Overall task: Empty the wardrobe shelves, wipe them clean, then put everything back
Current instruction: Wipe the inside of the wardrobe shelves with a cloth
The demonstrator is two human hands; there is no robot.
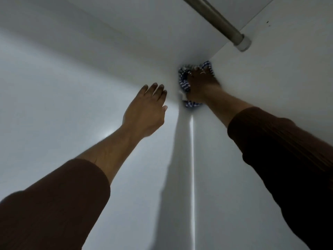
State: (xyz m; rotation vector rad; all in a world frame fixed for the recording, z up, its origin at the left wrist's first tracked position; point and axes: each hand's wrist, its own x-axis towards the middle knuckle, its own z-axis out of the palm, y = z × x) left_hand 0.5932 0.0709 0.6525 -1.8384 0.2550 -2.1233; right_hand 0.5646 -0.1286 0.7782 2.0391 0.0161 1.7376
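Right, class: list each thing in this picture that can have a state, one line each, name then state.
left hand: fingers straight, flat against the white panel, holding nothing
right hand: pressing the cloth into the corner
blue-and-white cloth: bunched under the right hand, against the panel
hanging rail: mounted in its end socket, nothing hanging on the visible part

Your right hand [201, 83] covers most of the cloth [183, 82] (fingers blurred). Rod [214, 18] is cut off at top edge, both sleeves at bottom.
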